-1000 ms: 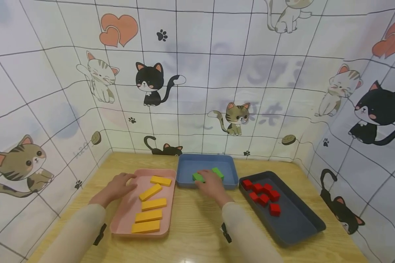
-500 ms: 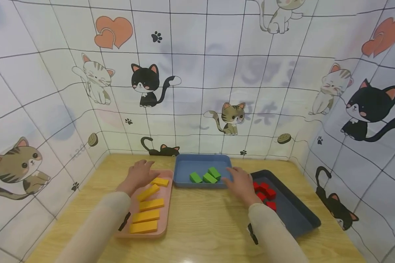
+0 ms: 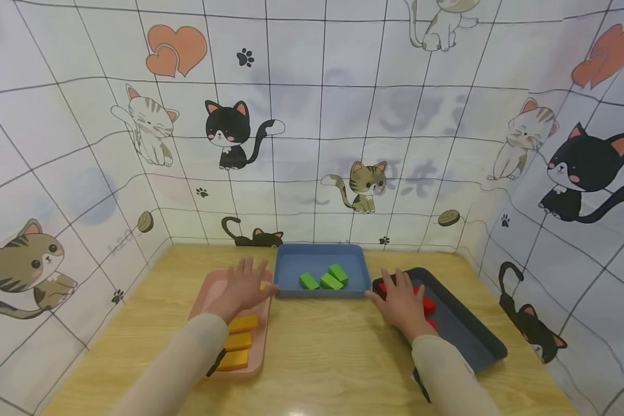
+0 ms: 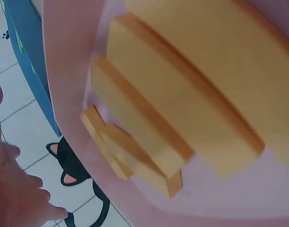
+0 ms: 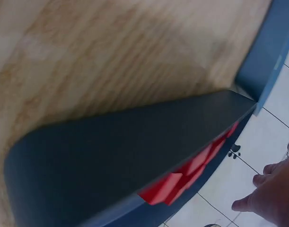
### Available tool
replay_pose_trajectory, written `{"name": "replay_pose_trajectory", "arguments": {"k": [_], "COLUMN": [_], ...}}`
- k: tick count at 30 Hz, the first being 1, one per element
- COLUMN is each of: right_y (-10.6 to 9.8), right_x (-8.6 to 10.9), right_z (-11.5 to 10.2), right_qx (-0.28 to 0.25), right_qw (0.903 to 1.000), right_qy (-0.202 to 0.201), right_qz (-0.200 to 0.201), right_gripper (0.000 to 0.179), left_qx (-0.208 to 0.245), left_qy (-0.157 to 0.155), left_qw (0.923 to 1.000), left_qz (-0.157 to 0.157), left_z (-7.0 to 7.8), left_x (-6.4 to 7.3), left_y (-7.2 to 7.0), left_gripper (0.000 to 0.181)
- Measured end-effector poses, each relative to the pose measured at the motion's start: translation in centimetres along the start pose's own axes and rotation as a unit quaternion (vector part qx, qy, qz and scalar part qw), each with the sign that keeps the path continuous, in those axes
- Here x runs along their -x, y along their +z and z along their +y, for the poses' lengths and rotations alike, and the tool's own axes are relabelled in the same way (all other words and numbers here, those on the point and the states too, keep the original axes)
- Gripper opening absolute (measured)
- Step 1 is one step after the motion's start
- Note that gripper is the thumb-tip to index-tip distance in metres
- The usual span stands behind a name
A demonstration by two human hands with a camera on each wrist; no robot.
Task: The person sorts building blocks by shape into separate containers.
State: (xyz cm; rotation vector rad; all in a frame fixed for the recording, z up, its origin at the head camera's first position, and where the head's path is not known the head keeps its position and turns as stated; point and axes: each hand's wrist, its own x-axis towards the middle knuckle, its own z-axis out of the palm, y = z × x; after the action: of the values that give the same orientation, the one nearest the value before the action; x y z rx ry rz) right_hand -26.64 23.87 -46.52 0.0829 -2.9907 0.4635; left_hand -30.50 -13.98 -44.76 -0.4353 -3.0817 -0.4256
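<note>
My left hand (image 3: 241,289) hovers over the pink tray (image 3: 204,292), fingers spread and holding nothing. Several yellow bar-shaped blocks (image 3: 243,323) lie in that tray, some hidden beneath the hand; the left wrist view shows these yellow blocks (image 4: 149,85) lined up across it. Over the left edge of the dark grey tray (image 3: 470,338), my right hand (image 3: 403,306) also has its fingers spread, with nothing in it. Red cubes (image 3: 429,305) in this tray are partly covered by the hand. Between both hands, three green blocks (image 3: 331,281) sit in the blue tray (image 3: 317,257).
All three trays stand on a light wooden table (image 3: 317,358). A white cloth backdrop (image 3: 301,104) printed with cats and grid lines rises behind the table and along both sides. The blue tray's front corners are close to the other two trays.
My right hand has left the green blocks in the blue tray and moved right, over the dark tray. The left hand has shifted right across the pink tray, its fingers now spread.
</note>
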Motion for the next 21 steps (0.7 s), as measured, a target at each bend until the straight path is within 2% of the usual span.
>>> {"name": "replay_pose_trajectory", "arguments": {"k": [3, 8, 13, 17, 21], "right_y": [1.0, 2.1, 2.4, 2.4, 2.5], "right_x": [0.1, 0.4, 0.3, 0.1, -0.1], "right_z": [-0.7, -2.3, -3.1, -3.3, -3.2], "right_qx": [0.003, 0.005, 0.007, 0.009, 0.008], "right_qw": [0.9998, 0.9995, 0.9994, 0.9994, 0.9995], "right_qy": [0.000, -0.017, -0.022, -0.022, -0.016], "right_qz": [-0.022, -0.025, -0.025, -0.026, -0.026], "right_gripper": [0.098, 0.097, 0.095, 0.096, 0.097], "left_qx": [0.016, 0.033, -0.002, -0.001, -0.007], "left_qy": [-0.021, -0.022, -0.008, -0.008, -0.008], "left_qw": [0.9990, 0.9976, 0.9985, 0.9992, 0.9991], "left_qz": [-0.037, -0.056, -0.054, -0.039, -0.041], "left_z": [0.9, 2.8, 3.7, 3.9, 3.8], "left_x": [0.4, 0.6, 0.4, 0.5, 0.7], "left_y": [0.6, 1.6, 2.6, 2.5, 2.2], "left_gripper": [0.092, 0.099, 0.098, 0.094, 0.092]}}
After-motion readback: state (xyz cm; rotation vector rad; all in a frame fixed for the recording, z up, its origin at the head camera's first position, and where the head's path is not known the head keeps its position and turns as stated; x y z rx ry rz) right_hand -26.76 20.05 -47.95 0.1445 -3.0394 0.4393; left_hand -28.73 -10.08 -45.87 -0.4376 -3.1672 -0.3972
